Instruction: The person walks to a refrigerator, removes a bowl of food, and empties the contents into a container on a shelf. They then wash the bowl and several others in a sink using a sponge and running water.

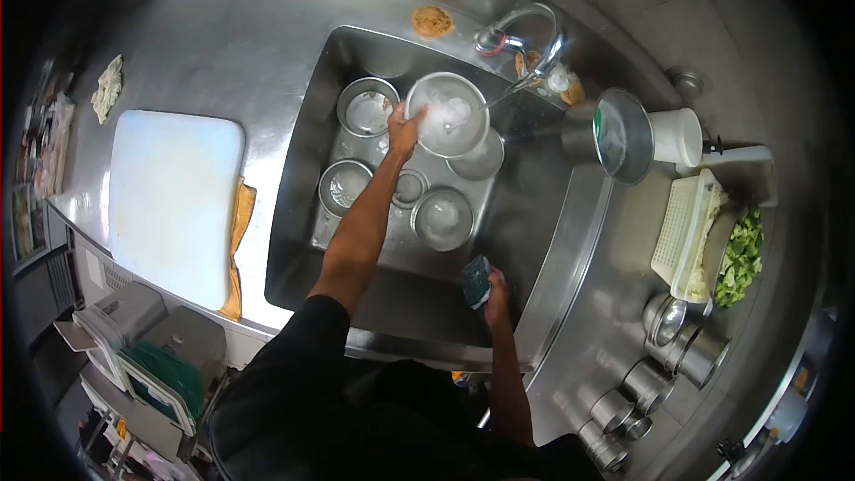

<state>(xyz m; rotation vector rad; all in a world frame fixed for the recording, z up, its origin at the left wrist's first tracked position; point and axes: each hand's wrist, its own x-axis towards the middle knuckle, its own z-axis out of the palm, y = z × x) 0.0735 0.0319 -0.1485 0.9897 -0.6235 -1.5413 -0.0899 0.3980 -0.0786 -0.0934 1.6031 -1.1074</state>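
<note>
My left hand (405,132) grips the rim of a round metal bowl (448,114), tilted under the faucet (554,49). A stream of water runs into the bowl. Lower in the sink (374,289), my right hand (499,300) is closed around a dark green scouring pad (476,282). Several round metal pans rest on the sink bottom, among them one pan (368,109) at upper left, another pan (346,187) at left and a third pan (443,219) below the bowl. Part of one more pan (478,160) is hidden beneath the held bowl.
Left of the sink lies a white cutting board (174,205) over an orange cloth (242,214). A brown scrubber (433,22) sits behind the sink. To the right stand a large metal pot (623,136), a white basket (681,236), chopped greens (741,258) and several metal containers (648,383).
</note>
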